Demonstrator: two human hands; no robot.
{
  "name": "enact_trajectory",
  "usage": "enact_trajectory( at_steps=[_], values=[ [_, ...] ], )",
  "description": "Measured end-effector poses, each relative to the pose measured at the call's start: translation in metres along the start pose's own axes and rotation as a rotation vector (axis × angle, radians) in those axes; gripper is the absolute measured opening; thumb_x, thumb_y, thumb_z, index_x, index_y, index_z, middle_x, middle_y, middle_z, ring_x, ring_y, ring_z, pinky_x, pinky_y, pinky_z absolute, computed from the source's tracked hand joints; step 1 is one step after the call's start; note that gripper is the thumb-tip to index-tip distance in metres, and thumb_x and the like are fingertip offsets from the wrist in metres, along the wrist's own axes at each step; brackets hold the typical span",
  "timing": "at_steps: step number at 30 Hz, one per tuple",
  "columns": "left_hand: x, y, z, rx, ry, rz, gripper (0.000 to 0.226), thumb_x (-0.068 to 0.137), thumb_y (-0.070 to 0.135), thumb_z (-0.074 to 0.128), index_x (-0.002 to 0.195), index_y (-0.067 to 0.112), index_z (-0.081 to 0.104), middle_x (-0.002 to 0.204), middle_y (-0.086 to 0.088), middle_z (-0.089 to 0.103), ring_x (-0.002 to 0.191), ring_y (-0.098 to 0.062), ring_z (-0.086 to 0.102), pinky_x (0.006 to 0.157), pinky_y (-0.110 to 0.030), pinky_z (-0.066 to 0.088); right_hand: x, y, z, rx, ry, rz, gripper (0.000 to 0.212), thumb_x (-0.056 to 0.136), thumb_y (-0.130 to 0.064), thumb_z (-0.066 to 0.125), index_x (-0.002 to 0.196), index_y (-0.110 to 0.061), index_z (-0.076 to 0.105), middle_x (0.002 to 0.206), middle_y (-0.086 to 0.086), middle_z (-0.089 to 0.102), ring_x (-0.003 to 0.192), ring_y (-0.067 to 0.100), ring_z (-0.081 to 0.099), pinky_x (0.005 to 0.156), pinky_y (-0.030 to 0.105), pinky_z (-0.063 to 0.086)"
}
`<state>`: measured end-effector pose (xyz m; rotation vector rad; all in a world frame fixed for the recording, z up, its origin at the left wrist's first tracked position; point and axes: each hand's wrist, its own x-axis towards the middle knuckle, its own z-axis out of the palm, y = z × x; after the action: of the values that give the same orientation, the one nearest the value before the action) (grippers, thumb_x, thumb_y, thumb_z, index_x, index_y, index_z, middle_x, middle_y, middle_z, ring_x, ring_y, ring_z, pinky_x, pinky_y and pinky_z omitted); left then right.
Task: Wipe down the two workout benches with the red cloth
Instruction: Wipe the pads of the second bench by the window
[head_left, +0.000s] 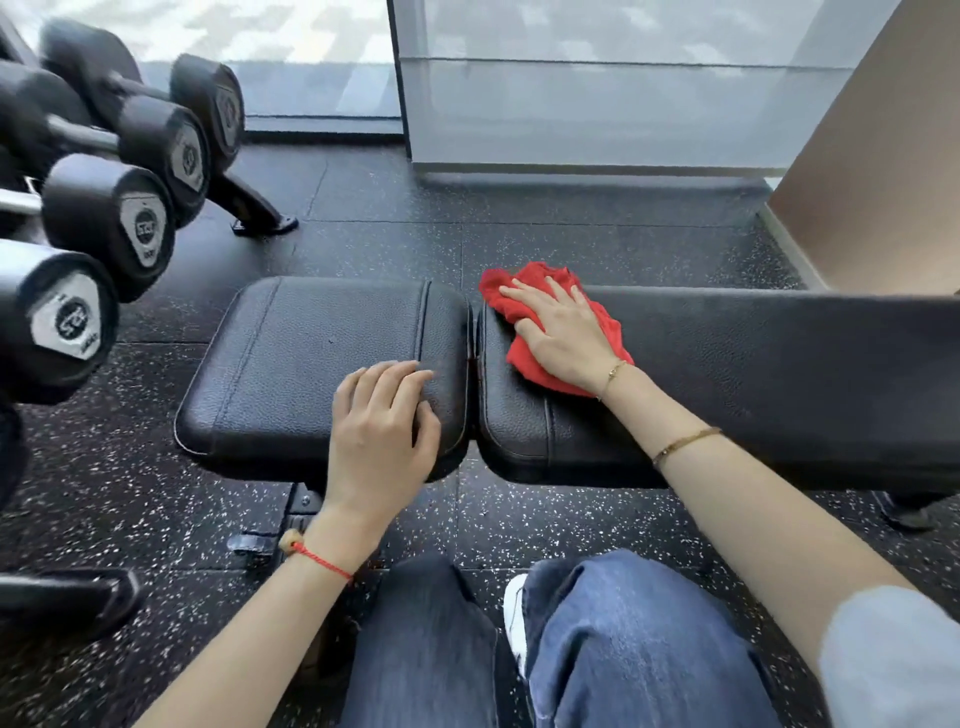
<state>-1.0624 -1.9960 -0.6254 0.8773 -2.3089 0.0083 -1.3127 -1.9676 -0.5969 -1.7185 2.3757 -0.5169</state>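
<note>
A black padded workout bench lies across the view, with a seat pad (291, 358) on the left and a long back pad (753, 374) on the right, split by a narrow gap. The crumpled red cloth (524, 358) lies on the left end of the back pad. My right hand (561, 332) presses flat on the cloth with straight, spread fingers. My left hand (382, 426) rests on the near right corner of the seat pad, fingers loosely bent and holding nothing. Only this one bench is in view.
A rack of black dumbbells (104, 223) stands close on the left, its foot (260, 213) on the speckled rubber floor (571, 244). Beyond the bench are a glass wall (597, 104) and a brown wall (883, 182) at far right. My knees in jeans (623, 649) are just below the bench.
</note>
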Motion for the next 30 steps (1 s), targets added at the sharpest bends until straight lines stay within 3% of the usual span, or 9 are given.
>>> enact_trajectory(
  at_steps=[6, 10, 12, 18, 20, 26, 30],
  values=[
    [-0.008, -0.079, -0.034, 0.124, 0.030, -0.200, 0.032, 0.089, 0.016, 0.052, 0.118, 0.010, 0.066, 0.123, -0.008, 0.066, 0.118, -0.031, 0.058, 0.107, -0.046, 0.038, -0.007, -0.084, 0.035, 0.013, -0.128, -0.466, 0.054, 0.093, -0.021, 0.047, 0.146, -0.031, 0.039, 0.157, -0.013, 0.031, 0.150, 0.022, 0.013, 0.122, 0.043, 0.002],
    [-0.004, -0.115, -0.039, 0.157, 0.003, -0.248, 0.033, 0.089, 0.016, 0.051, 0.118, 0.009, 0.065, 0.123, -0.010, 0.065, 0.119, -0.032, 0.057, 0.106, -0.048, 0.037, -0.031, -0.102, 0.050, -0.042, -0.179, -0.725, 0.059, 0.089, -0.023, 0.047, 0.146, -0.032, 0.038, 0.157, -0.015, 0.030, 0.151, 0.020, 0.010, 0.123, 0.045, 0.000],
    [0.000, -0.125, -0.037, 0.148, -0.018, -0.266, 0.033, 0.089, 0.018, 0.051, 0.118, 0.009, 0.065, 0.123, -0.009, 0.065, 0.119, -0.031, 0.056, 0.106, -0.047, 0.037, -0.026, -0.101, 0.050, -0.016, -0.172, -0.690, 0.058, 0.089, -0.023, 0.048, 0.145, -0.034, 0.039, 0.156, -0.016, 0.031, 0.151, 0.018, 0.011, 0.123, 0.044, 0.002],
    [0.001, -0.129, -0.030, 0.047, -0.037, -0.308, 0.037, 0.086, 0.017, 0.048, 0.118, 0.009, 0.064, 0.125, -0.008, 0.062, 0.121, -0.030, 0.054, 0.108, -0.048, 0.039, 0.054, -0.132, 0.053, -0.037, -0.120, -0.282, 0.049, 0.098, -0.030, 0.040, 0.147, -0.036, 0.037, 0.158, -0.016, 0.025, 0.151, 0.023, 0.009, 0.122, 0.045, -0.003],
    [-0.001, -0.130, -0.030, 0.041, -0.038, -0.308, 0.037, 0.086, 0.016, 0.048, 0.119, 0.009, 0.064, 0.127, -0.008, 0.062, 0.122, -0.029, 0.054, 0.108, -0.048, 0.038, 0.061, -0.149, 0.059, -0.059, -0.141, -0.292, 0.051, 0.098, -0.032, 0.039, 0.148, -0.036, 0.034, 0.159, -0.016, 0.022, 0.151, 0.024, 0.007, 0.122, 0.045, -0.004],
    [-0.002, -0.135, -0.026, 0.013, -0.024, -0.310, 0.039, 0.087, 0.017, 0.048, 0.121, 0.010, 0.064, 0.128, -0.006, 0.062, 0.121, -0.028, 0.054, 0.109, -0.047, 0.037, 0.000, -0.135, 0.057, -0.063, -0.169, -0.596, 0.057, 0.091, -0.030, 0.041, 0.147, -0.038, 0.034, 0.158, -0.018, 0.025, 0.151, 0.020, 0.011, 0.123, 0.044, 0.001],
    [-0.003, -0.136, -0.024, -0.001, -0.008, -0.313, 0.039, 0.087, 0.018, 0.047, 0.120, 0.011, 0.065, 0.128, -0.005, 0.062, 0.121, -0.026, 0.053, 0.109, -0.046, 0.036, 0.030, -0.111, 0.050, -0.066, -0.122, -0.380, 0.053, 0.095, -0.028, 0.045, 0.147, -0.036, 0.036, 0.158, -0.015, 0.027, 0.150, 0.020, 0.012, 0.122, 0.045, 0.001]
  ],
)
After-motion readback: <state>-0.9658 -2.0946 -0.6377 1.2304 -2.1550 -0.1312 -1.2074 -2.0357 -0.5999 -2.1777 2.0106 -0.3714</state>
